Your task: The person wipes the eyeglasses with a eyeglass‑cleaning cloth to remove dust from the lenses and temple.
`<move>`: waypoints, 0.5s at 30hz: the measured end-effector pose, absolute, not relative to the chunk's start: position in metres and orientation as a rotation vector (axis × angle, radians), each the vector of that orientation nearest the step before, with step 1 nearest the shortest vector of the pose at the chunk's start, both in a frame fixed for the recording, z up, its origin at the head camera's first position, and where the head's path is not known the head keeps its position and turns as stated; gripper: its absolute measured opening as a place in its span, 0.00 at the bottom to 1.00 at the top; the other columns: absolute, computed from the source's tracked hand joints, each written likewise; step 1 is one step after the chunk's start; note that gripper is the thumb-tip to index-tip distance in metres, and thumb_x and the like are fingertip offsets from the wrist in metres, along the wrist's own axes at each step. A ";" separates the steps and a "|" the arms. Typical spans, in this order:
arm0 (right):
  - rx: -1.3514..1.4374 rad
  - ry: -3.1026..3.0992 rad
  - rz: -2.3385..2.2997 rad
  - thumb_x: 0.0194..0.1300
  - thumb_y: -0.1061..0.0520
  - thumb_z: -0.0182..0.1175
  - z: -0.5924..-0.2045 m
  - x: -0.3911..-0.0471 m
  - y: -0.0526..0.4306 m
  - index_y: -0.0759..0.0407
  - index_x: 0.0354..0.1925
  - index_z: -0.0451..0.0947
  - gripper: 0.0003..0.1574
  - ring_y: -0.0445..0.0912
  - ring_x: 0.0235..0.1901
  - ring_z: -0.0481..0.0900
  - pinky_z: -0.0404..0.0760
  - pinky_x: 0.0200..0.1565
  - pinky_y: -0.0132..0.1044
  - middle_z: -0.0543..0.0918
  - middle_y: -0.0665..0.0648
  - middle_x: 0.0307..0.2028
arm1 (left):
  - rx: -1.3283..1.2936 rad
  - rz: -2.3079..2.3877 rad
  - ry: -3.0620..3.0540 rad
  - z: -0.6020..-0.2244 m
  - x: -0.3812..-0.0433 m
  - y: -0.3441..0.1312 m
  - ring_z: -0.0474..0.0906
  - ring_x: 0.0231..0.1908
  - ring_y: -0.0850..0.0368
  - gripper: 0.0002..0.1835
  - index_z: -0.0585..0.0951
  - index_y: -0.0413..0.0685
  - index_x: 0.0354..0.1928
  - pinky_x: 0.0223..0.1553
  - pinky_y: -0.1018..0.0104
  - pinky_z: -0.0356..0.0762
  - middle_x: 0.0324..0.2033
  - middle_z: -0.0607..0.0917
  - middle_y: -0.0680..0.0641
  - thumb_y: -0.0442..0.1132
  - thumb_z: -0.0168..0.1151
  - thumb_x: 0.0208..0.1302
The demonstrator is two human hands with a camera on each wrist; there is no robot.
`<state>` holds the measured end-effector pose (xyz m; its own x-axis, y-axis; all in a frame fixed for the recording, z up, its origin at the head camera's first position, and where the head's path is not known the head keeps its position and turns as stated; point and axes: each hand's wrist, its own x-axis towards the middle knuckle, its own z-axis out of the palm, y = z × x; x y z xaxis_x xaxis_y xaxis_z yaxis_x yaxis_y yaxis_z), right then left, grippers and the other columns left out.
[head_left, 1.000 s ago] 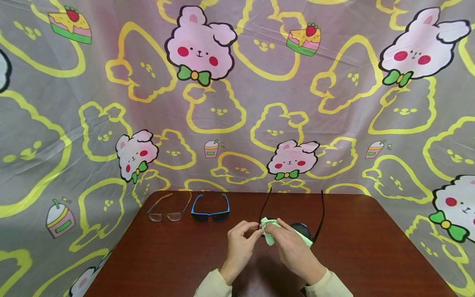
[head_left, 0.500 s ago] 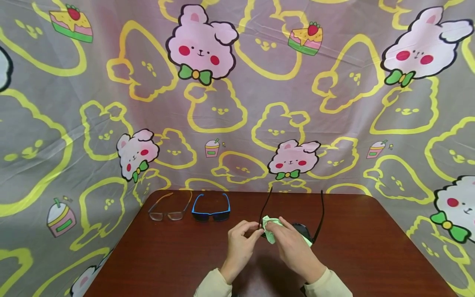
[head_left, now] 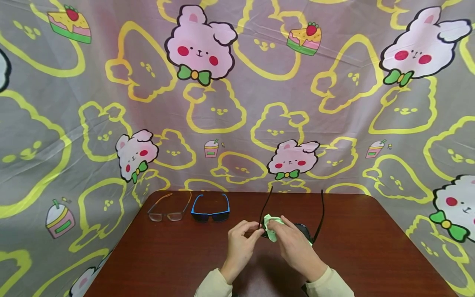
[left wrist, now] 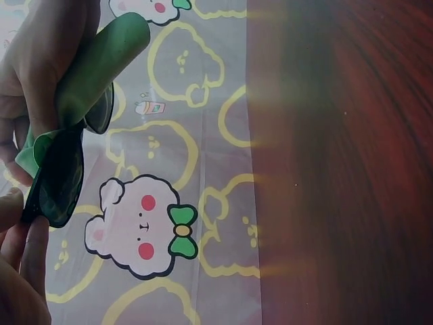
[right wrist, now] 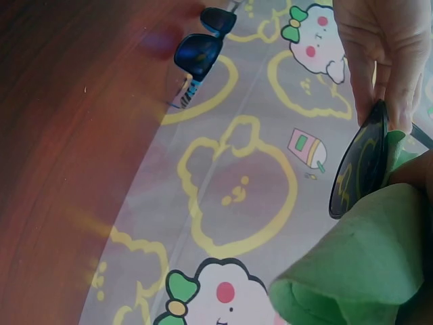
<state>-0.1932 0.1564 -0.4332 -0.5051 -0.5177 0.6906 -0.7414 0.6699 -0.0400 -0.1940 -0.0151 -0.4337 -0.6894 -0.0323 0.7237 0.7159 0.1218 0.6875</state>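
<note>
Black-framed sunglasses [head_left: 304,229] are held up in front of the body, their temples pointing away toward the far side. My left hand [head_left: 239,247] pinches the frame's left corner between thumb and fingers. A light green cloth [head_left: 272,236] is gripped by my right hand [head_left: 297,249], whose fingers press it onto the left lens. In the left wrist view, the dark lens [left wrist: 61,179] shows its outer face beside the rolled cloth [left wrist: 101,68]. From the right wrist, the cloth [right wrist: 355,261] hangs in a loose fold below the lens [right wrist: 362,166]. The right hand hides part of the frame.
Clear-lensed eyeglasses [head_left: 165,216] with orange-brown temples lie open at the table's back left. Beside them are blue-framed sunglasses [head_left: 210,216] with dark lenses. A cartoon-print curtain [head_left: 237,103] surrounds the back and sides of the dark wooden table [head_left: 167,260].
My right hand and the cloth have shifted slightly over the left lens, and more of the right lens now shows. My left hand keeps its pinch on the frame's corner.
</note>
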 end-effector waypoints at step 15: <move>0.994 -2.189 0.457 0.71 0.66 0.40 -0.434 -0.194 0.159 0.62 0.44 0.75 0.15 0.46 0.44 0.80 0.72 0.52 0.56 0.81 0.54 0.40 | -0.546 -1.624 -1.927 -0.450 -0.209 -0.012 0.81 0.24 0.56 0.08 0.85 0.39 0.31 0.27 0.69 0.79 0.25 0.84 0.49 0.26 0.72 0.47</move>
